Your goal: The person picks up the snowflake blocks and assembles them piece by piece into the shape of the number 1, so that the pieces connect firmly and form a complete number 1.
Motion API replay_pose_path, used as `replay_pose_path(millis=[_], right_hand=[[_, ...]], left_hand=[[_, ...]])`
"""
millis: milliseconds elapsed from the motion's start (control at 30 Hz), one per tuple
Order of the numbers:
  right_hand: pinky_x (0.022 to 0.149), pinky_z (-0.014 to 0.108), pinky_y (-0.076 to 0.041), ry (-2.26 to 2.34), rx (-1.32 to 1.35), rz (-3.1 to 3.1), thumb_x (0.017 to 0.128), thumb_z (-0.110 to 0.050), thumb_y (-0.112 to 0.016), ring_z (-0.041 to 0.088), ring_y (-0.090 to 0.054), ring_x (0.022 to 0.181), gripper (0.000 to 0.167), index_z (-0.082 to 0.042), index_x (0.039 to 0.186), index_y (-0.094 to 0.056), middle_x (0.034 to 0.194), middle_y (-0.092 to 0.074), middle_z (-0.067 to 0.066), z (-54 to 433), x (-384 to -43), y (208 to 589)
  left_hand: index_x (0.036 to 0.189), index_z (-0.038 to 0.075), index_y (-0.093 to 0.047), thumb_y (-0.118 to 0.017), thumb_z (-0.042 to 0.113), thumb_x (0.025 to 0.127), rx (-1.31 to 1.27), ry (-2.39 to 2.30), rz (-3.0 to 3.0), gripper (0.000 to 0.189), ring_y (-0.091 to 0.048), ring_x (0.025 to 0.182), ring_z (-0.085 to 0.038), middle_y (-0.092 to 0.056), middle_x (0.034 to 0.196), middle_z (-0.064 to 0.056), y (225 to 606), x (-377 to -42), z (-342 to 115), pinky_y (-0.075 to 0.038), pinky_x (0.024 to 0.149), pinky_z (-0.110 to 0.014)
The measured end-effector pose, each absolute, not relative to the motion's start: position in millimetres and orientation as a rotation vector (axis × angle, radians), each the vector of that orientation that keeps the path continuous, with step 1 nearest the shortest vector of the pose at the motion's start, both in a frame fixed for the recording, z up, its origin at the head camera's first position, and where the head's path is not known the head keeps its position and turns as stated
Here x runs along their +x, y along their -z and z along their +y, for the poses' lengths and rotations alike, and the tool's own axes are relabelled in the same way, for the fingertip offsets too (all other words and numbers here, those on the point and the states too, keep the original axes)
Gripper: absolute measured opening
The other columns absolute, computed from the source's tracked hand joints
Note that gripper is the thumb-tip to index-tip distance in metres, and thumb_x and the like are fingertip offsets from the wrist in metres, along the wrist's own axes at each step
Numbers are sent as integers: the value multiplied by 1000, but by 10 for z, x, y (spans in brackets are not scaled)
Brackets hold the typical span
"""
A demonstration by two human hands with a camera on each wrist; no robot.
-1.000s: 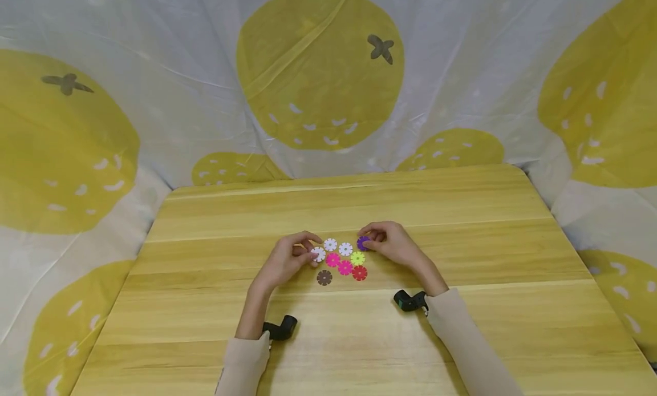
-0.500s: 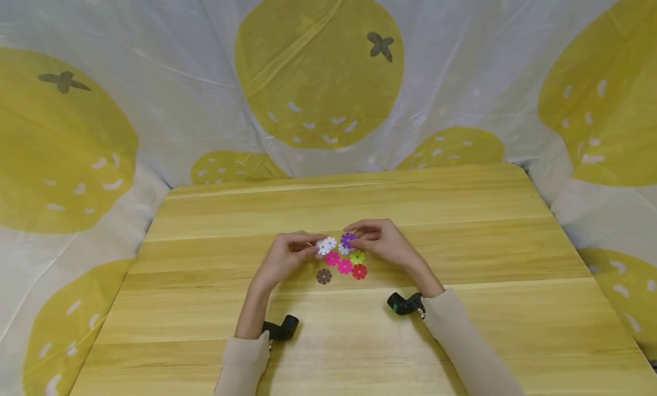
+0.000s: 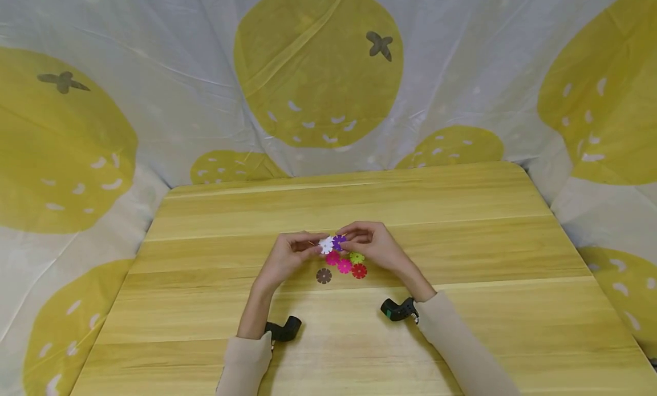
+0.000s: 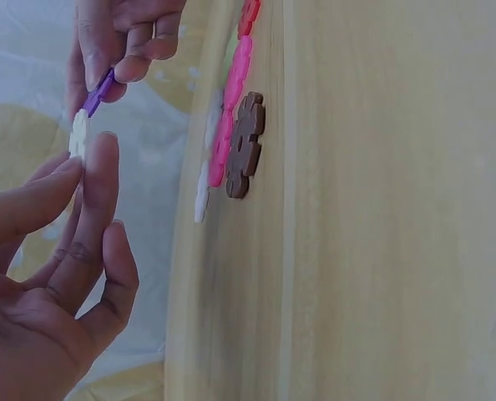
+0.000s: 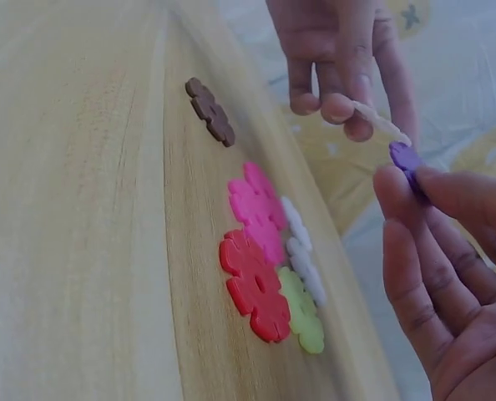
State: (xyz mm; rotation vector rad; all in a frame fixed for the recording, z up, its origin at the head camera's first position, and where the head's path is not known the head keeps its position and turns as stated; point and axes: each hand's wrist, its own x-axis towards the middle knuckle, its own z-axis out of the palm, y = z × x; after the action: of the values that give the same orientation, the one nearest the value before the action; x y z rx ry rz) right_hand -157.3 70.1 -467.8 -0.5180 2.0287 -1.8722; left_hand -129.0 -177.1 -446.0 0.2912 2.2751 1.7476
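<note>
My left hand (image 3: pixel 289 260) pinches a white notched plastic disc (image 3: pixel 325 246), a flower-shaped interlocking piece, between thumb and fingers. In my right hand (image 3: pixel 378 247), a purple disc (image 3: pixel 339 243) of the same kind is pinched by thumb and fingertips. Both pieces are held up off the table. Edge meets edge in the left wrist view, where the purple disc (image 4: pixel 100 93) stands right at the top of the white disc (image 4: pixel 78 134). The right wrist view also shows their rims together. Fingers cover part of each disc.
On the wooden table (image 3: pixel 462 225) below lie more discs: two pink discs (image 5: pixel 258 209), a red disc (image 5: pixel 255 286), a yellow-green disc (image 5: pixel 301 311), white discs (image 5: pixel 304 263) and a brown disc (image 5: pixel 210 112) set apart. A patterned cloth (image 3: pixel 195 88) hangs behind the table.
My right hand has moved left with the purple disc until it meets the white one. My left hand has lifted its white disc and shifted slightly right.
</note>
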Motion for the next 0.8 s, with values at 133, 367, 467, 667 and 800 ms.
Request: replay_pose_path(millis=[133, 367, 467, 667, 800], right_hand=[[82, 40, -63, 1878, -494, 2100, 95, -6, -73, 35, -75, 90, 25, -2, 119, -73, 102, -74, 20, 697, -1572, 4685], [79, 39, -64, 1930, -506, 2108, 94, -5, -75, 28, -75, 86, 23, -3, 117, -74, 102, -75, 21, 673, -1568, 4718], [79, 39, -63, 1943, -516, 2117, 94, -7, -75, 25, -74, 86, 22, -2, 116, -74, 102, -75, 21, 661, -1565, 4729], [79, 34, -63, 1925, -500, 2148, 94, -8, -76, 17, -73, 86, 21, -4, 115, -74, 104, -76, 19, 653, -1566, 4729], [79, 36, -63, 1938, -501, 2122, 95, -7, -75, 22, -74, 86, 21, -2, 115, -74, 104, -76, 20, 653, -1561, 4725]], left_hand=[[128, 0, -71, -66, -3, 98, 298, -1784, 2239, 31, -74, 103, -38, -68, 115, -28, 4474, -1299, -1775, -62, 89, -42], [129, 0, -71, -67, -4, 97, 307, -1789, 2249, 32, -72, 104, -28, -70, 121, -24, 4457, -1290, -1767, -60, 94, -47], [129, 0, -71, -67, -5, 96, 320, -1788, 2241, 33, -73, 101, -25, -71, 120, -25, 4447, -1284, -1764, -60, 95, -47], [131, -2, -69, -69, -5, 95, 319, -1794, 2183, 37, -74, 99, -21, -69, 120, -26, 4446, -1277, -1756, -60, 95, -46], [127, -2, -71, -72, -2, 94, 322, -1794, 2182, 33, -74, 97, -18, -71, 120, -25, 4446, -1279, -1752, -62, 91, -42]])
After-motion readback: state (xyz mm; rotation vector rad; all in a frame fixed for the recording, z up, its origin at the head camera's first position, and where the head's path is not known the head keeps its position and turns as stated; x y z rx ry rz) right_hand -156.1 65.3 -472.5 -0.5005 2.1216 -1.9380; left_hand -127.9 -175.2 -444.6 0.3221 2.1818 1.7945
